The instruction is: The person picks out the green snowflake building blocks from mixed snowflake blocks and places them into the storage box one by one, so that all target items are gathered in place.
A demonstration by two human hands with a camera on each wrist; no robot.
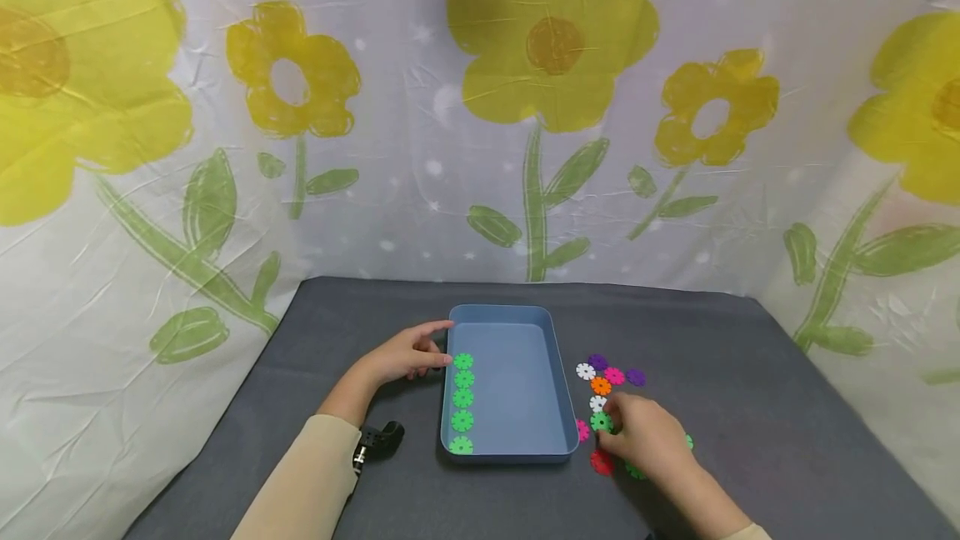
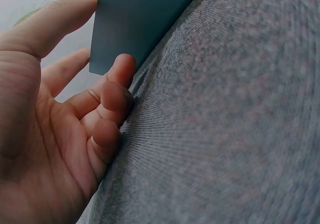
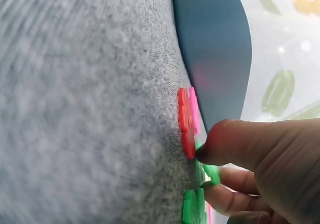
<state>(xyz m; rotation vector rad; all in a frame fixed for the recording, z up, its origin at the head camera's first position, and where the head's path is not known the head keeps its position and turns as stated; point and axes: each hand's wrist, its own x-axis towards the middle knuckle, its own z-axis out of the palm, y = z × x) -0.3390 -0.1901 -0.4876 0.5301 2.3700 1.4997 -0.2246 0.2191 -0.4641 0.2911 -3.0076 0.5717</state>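
Head view: red plastic flower-shaped disc (image 1: 602, 462) nearest, on tabletop just beside right hand (image 1: 652, 437). Right grip appears to pinch green plastic flower-shaped disc (image 1: 602, 422), right of tray; fingers partly hide contact. Disc likely light, stiff, slightly slick; best held by notched edge, thumb opposite index. Blue rectangular tray (image 1: 517, 390), likely rigid, holds five green discs (image 1: 462, 398) along left side. Left hand (image 1: 405, 357): thumb, index spread, touching tray's left rim. Flower-printed curtain (image 1: 397, 190) farthest.
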